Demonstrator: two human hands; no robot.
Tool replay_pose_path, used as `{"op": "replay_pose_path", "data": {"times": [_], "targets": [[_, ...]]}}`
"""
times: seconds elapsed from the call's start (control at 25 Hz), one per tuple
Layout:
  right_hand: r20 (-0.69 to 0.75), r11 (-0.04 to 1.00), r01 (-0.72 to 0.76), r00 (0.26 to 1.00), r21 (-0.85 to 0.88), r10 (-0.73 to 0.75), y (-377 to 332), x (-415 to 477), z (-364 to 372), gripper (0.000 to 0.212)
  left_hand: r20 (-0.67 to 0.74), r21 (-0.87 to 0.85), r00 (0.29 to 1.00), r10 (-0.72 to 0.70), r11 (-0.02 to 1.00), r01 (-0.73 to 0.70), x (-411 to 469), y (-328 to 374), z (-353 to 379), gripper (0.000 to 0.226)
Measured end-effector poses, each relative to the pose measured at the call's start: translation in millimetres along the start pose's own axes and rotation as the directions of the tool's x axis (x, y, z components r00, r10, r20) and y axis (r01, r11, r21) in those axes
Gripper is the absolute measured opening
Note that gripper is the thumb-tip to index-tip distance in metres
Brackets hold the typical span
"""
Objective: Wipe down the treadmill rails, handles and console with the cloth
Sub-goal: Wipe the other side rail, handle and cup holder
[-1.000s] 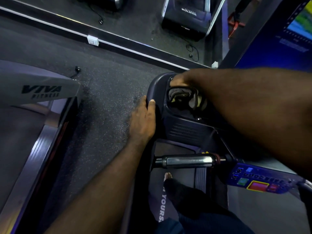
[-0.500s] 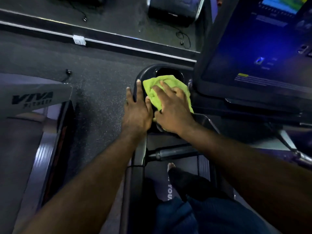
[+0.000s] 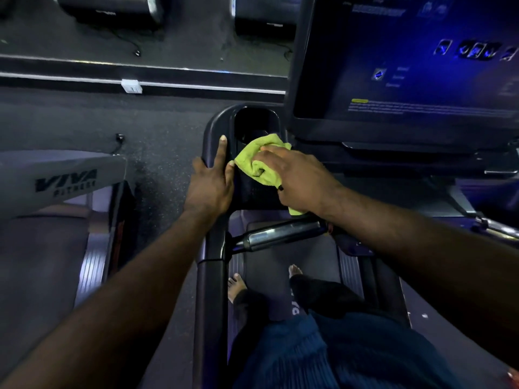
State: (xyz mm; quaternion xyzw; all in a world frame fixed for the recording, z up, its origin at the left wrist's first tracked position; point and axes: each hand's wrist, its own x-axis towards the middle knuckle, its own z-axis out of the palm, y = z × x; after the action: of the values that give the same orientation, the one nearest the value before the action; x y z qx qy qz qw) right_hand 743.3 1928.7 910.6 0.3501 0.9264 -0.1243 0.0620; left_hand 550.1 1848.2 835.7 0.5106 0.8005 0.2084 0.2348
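Note:
A bunched lime-green cloth (image 3: 257,161) lies on the dark console tray (image 3: 254,196), just below the empty cup holder (image 3: 252,123). My right hand (image 3: 299,179) presses down on the cloth and grips it. Flat on the tray's left rim rests my left hand (image 3: 210,185), fingers extended along the edge. The dark left handrail (image 3: 210,279) runs down from under that hand. A chrome grip handle (image 3: 276,234) crosses below the tray. The blue-lit console screen (image 3: 415,68) stands at the upper right.
My bare feet (image 3: 236,284) stand on the treadmill belt (image 3: 269,276) below the handle. A neighbouring treadmill marked VIVA (image 3: 64,179) stands to the left across a strip of speckled floor (image 3: 157,153). More machines sit beyond a floor strip at the top.
My right hand came out of the cup holder with the cloth and has slid it down onto the tray. The view has shifted right, showing more of the screen. My left hand stays on the rim.

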Motion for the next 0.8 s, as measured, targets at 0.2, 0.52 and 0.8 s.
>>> {"op": "replay_pose_path", "data": {"times": [0.2,0.52,0.8], "targets": [[0.010,0.997,0.028,1.000,0.078,-0.029,-11,25,2,0.094,-0.055,-0.023,0.996,-0.071,0.997,0.070,-21,2,6,0.068],[-0.051,0.917,0.249,0.968,0.311,-0.246,20,6,13,0.091,-0.119,0.333,0.977,-0.176,0.920,0.207,-78,17,33,0.083],[0.107,0.913,0.298,0.935,0.280,-0.338,105,-31,-16,0.066,-0.035,0.271,0.996,0.078,0.960,-0.066,-118,81,81,0.065]]}}
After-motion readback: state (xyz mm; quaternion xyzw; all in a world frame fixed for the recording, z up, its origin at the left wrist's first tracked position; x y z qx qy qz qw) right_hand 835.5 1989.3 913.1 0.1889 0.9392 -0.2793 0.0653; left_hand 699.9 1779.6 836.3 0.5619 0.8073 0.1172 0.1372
